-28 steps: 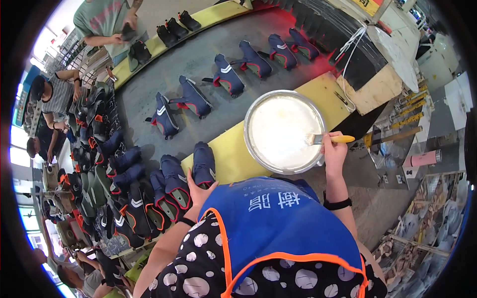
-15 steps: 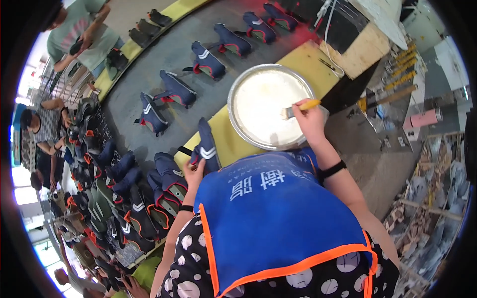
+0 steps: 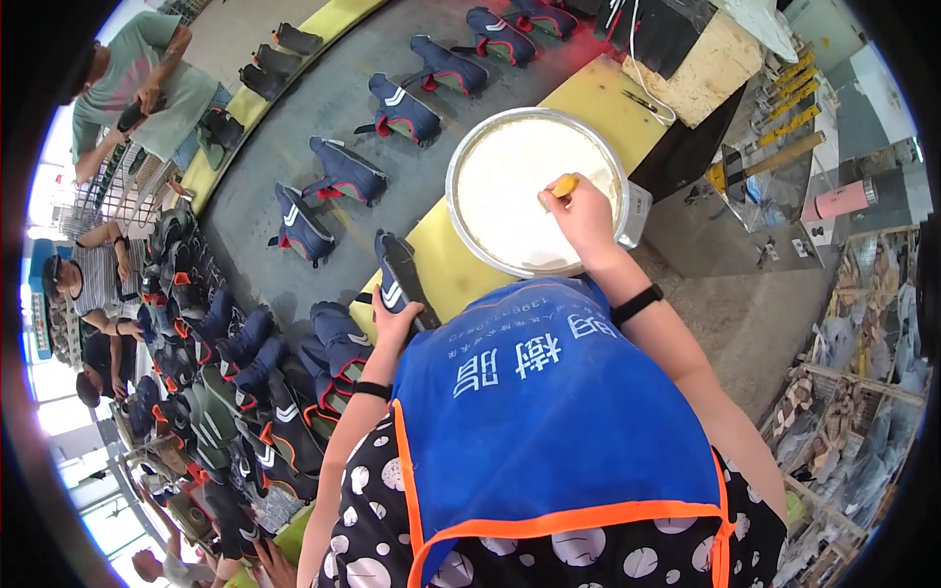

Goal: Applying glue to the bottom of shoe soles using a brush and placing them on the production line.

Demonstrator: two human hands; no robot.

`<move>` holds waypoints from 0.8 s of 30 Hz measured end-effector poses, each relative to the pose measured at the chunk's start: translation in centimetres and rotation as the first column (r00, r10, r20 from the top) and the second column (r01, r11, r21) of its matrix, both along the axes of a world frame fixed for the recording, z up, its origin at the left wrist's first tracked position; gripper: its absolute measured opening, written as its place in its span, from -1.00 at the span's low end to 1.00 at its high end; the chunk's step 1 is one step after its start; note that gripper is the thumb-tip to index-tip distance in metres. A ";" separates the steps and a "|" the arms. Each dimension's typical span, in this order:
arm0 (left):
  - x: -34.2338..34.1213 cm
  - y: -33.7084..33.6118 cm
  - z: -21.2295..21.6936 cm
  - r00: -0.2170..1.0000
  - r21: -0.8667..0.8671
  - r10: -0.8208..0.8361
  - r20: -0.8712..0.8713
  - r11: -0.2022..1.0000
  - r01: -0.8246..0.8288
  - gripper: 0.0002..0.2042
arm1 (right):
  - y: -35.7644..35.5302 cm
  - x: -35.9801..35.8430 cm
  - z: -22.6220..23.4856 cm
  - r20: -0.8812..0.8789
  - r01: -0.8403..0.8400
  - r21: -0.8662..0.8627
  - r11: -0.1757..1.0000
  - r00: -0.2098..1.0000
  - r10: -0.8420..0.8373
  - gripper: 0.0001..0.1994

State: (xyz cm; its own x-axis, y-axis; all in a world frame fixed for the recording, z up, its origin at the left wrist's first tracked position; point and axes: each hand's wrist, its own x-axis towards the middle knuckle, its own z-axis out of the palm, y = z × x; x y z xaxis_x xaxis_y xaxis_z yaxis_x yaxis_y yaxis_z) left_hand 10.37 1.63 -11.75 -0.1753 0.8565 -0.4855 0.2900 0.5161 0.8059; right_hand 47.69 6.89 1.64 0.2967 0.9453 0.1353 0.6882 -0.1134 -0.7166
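Observation:
My left hand (image 3: 392, 321) is closed on a navy shoe upper (image 3: 397, 267) with white stripes, held on edge by the yellow ledge, its dark bottom turned partly toward the bowl. My right hand (image 3: 586, 220) grips a brush by its yellow handle (image 3: 566, 184) above a round metal bowl (image 3: 455, 201). Thick off-white liquid (image 3: 510, 186) fills much of the bowl. The bristles are hidden behind my fingers, so I cannot tell whether they touch the liquid.
Several navy shoe uppers (image 3: 404, 110) lie spaced out on the grey belt (image 3: 265, 142). A dense heap of shoes (image 3: 245, 343) is at my left. Tweezers (image 3: 642, 101) rest on the yellow ledge (image 3: 588, 93). Another person (image 3: 147, 83) stands across the belt, holding a dark shoe.
My right hand has shifted left over the bowl, and the brush now points down more steeply. The shoe in my left hand has turned, showing more of its dark bottom.

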 end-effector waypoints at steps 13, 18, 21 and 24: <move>-0.1 1.6 18.6 0.686 -0.079 -0.097 0.721 0.972 0.220 -0.35 | 0.0 -0.1 1.0 -0.227 -0.076 0.147 0.986 0.968 0.108 -0.82; 1.5 2.4 20.8 0.728 -0.047 -0.322 0.606 0.898 0.437 -0.18 | 0.7 1.3 0.4 0.026 -0.155 0.162 0.975 0.988 0.153 -0.85; 2.4 3.1 21.5 0.737 -0.070 -0.353 0.576 0.877 0.475 -0.16 | -0.1 1.6 0.7 -0.018 -0.109 0.289 0.951 0.993 0.119 -0.87; 4.0 4.5 22.0 0.719 -0.147 -0.359 0.595 0.831 0.536 -0.18 | -0.5 1.0 3.4 -0.106 -0.089 0.322 0.942 0.986 0.129 -0.89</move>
